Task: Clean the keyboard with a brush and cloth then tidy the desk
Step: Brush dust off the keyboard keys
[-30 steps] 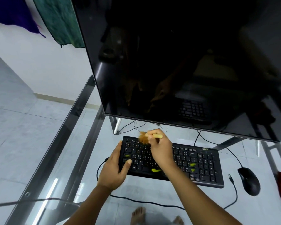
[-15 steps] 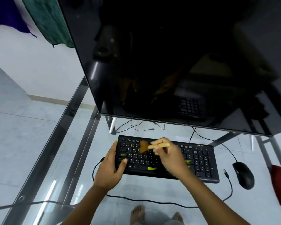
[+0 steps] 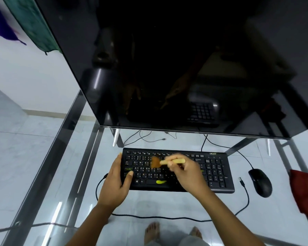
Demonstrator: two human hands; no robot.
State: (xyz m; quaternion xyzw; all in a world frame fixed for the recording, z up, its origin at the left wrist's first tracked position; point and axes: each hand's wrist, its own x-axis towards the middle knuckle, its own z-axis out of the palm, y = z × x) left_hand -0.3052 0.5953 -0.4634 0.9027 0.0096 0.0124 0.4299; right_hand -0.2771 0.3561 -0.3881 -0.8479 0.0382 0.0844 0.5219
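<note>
Head view shows your right hand (image 3: pixel 187 172) gripping a small brush (image 3: pixel 164 162), its bristles down on the keyboard's (image 3: pixel 215 172) left-centre keys. Your left hand (image 3: pixel 116 181) clasps the keyboard's left end, thumb on the keys. It lies flat on the glass surface (image 3: pixel 75 151), mouse (image 3: pixel 260 182) beside it, red cloth (image 3: pixel 305 190) farther right.

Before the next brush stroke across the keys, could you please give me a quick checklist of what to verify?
1. Brush gripped in right hand: ok.
2. Bristles down on the keyboard: cannot tell, motion blur.
3. Left hand steadying the keyboard's left end, thumb on the keys: ok.
4. Mouse apart from the keyboard, out of the brush's path: ok.
5. Red cloth ready at the desk's right edge: ok.
6. Yellow-green marks gone from the keys: not ok.
</note>
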